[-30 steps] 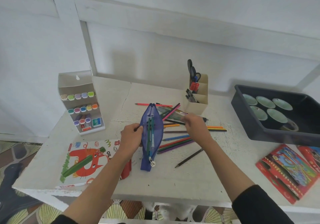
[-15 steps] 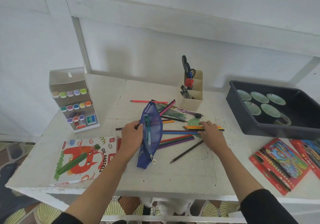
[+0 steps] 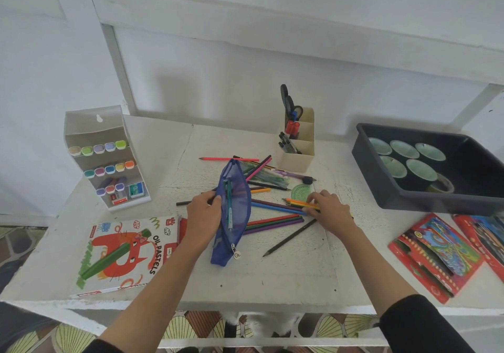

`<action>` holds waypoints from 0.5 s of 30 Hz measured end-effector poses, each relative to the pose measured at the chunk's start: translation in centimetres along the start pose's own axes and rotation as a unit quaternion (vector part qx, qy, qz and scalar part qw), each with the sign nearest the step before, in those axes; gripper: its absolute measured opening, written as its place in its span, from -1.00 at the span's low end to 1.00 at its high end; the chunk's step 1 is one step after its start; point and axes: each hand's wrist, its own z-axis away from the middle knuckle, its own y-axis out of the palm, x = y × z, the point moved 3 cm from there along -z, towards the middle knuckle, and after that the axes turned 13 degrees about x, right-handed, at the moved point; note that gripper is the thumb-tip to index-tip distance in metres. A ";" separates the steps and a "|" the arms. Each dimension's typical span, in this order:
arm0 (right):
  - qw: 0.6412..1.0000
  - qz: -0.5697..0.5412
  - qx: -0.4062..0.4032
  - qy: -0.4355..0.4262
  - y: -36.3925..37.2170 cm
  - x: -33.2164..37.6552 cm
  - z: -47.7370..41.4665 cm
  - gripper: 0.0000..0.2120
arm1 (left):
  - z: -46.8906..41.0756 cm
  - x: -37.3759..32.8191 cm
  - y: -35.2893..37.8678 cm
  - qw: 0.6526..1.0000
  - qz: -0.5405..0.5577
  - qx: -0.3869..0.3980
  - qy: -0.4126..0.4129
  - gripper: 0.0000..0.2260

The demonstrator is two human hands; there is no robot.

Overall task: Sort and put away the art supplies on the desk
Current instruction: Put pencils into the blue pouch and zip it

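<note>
A blue mesh pencil pouch (image 3: 236, 211) stands unzipped at the middle of the white desk (image 3: 286, 271), with a couple of pens inside. My left hand (image 3: 203, 216) grips its left edge and holds it up. Loose coloured pencils (image 3: 275, 220) lie scattered to its right and behind it. My right hand (image 3: 328, 209) is closed on a small bunch of orange and yellow pencils (image 3: 298, 202) lying on the desk. A black pencil (image 3: 289, 237) lies apart, nearer me. A green round stencil (image 3: 301, 192) sits just behind my right hand.
A white marker rack (image 3: 105, 159) stands at the left. An oil pastels box (image 3: 122, 252) lies front left. A cream organiser (image 3: 297, 145) with scissors and pens stands behind. A black tray (image 3: 425, 200) of paint cups is right, red pencil packs (image 3: 436, 254) in front of it.
My right hand has drawn back from the far pile toward me and to the right, and has closed on the orange and yellow pencils. My left hand still holds the pouch.
</note>
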 end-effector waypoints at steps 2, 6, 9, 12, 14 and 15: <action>0.999 -0.034 -0.021 0.010 -0.2 -0.2 -0.7 -0.73 | -0.2 0.0 0.0 1.000 -0.004 -0.001 0.002 -0.77; 0.997 -0.059 -0.043 -0.024 -0.7 0.0 -2.3 -0.74 | -0.5 0.1 -0.1 1.000 -0.003 -0.010 -0.002 -0.77; 0.997 -0.025 -0.057 -0.054 -0.7 0.7 -3.0 -0.74 | -0.7 0.3 -0.4 1.000 -0.001 -0.021 -0.002 -0.75; 0.985 -0.082 -0.146 -0.040 -1.2 0.6 -3.5 -0.80 | -0.6 0.2 -0.6 1.000 -0.002 -0.024 -0.006 -0.74; 0.983 -0.095 -0.156 -0.018 -1.6 0.5 -4.2 -0.75 | -0.7 0.3 -0.7 1.000 -0.001 -0.027 -0.011 -0.72; 0.984 -0.095 -0.149 -0.008 -1.6 0.3 -4.7 -0.71 | -0.8 0.3 -0.7 1.000 0.000 -0.027 -0.012 -0.71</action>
